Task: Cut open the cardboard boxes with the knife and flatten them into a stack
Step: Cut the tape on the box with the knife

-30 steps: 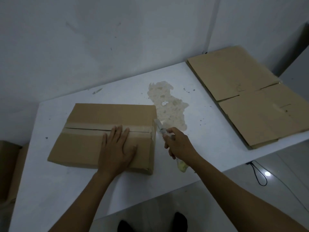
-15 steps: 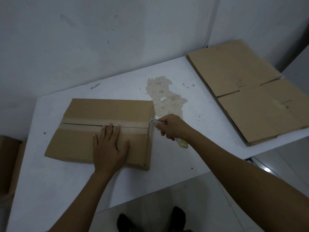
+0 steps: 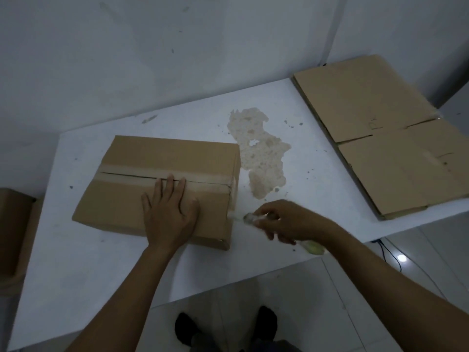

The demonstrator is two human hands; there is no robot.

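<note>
A taped cardboard box [image 3: 162, 158] lies on the white table [image 3: 76, 275], left of centre. A dark slit runs along its top tape seam. My left hand [image 3: 168, 212] presses flat on the box's near half, fingers straight. My right hand [image 3: 284, 221] grips a knife [image 3: 250, 218] with a yellow-green handle end. The blurred blade points at the lower part of the box's right end face. A stack of flattened cardboard [image 3: 385, 138] lies at the table's right end.
A tan stain [image 3: 258, 151] marks the table between the box and the stack. More cardboard boxes [image 3: 12, 232] stand off the table's left edge. A wall runs close behind the table. A dark cable [image 3: 388, 252] hangs near the right front edge above the tiled floor.
My right hand with the knife has moved down from the top of the box's right end to near its lower part. My left hand stays pressed on the box.
</note>
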